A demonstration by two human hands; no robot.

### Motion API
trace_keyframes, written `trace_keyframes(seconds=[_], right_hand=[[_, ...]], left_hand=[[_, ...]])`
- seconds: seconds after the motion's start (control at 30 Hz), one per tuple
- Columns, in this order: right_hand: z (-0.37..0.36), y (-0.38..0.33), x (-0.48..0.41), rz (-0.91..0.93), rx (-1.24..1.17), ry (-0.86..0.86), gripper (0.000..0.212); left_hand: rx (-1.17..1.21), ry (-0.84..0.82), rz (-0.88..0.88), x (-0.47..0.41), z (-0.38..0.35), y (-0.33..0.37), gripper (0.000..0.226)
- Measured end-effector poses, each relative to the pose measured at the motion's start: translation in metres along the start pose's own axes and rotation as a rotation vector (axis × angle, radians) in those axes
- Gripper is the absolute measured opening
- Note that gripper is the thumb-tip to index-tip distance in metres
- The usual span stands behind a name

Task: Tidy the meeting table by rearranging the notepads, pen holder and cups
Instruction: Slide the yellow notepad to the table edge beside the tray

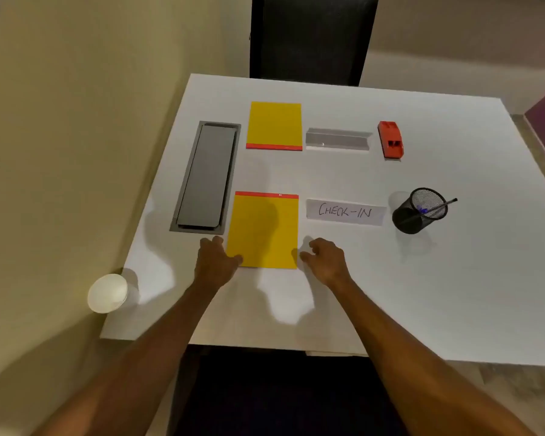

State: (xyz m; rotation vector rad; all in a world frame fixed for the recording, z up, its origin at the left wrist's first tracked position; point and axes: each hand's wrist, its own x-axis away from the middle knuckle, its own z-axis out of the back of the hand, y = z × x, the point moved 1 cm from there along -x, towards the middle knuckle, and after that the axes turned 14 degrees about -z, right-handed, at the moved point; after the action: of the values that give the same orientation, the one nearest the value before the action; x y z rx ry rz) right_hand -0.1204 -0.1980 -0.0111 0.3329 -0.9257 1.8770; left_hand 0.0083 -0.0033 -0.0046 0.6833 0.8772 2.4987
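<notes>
Between my two hands lies the nearer flat yellow notepad with a red binding strip (263, 229); my left hand (214, 262) rests loosely curled on its lower left corner, gripping nothing, and my right hand (323, 258) hovers unclenched just beside its right edge. Beyond the right hand stands the black wire-mesh pen holder (419, 210). A white paper cup (107, 293) sits well left of my left hand at the edge of the white table (422, 294).
</notes>
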Motion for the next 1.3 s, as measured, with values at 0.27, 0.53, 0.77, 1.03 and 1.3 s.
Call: trace_keyframes(seconds=[0.27,0.53,0.77,1.03,1.3], right_hand=[[-0.025,-0.020,-0.022,-0.206,-0.174,0.020,0.023],[-0.033,-0.027,-0.040,-0.378,-0.292,0.069,0.047],[-0.033,-0.020,-0.057,-0.456,-0.395,-0.009,0.037],[-0.025,-0.025,-0.045,-0.442,-0.564,-0.127,0.011],[-0.032,-0.071,-0.012,-0.267,-0.733,-0.246,0.031]], left_hand=[[0.049,0.033,0.106,-0.019,-0.018,-0.017,0.031],[0.254,0.068,0.267,-0.033,-0.016,-0.029,0.021],[0.382,0.070,0.314,-0.039,-0.011,-0.044,0.021],[0.609,0.135,0.316,-0.036,0.000,-0.044,0.026],[0.529,0.239,0.210,-0.034,0.056,-0.051,0.024]])
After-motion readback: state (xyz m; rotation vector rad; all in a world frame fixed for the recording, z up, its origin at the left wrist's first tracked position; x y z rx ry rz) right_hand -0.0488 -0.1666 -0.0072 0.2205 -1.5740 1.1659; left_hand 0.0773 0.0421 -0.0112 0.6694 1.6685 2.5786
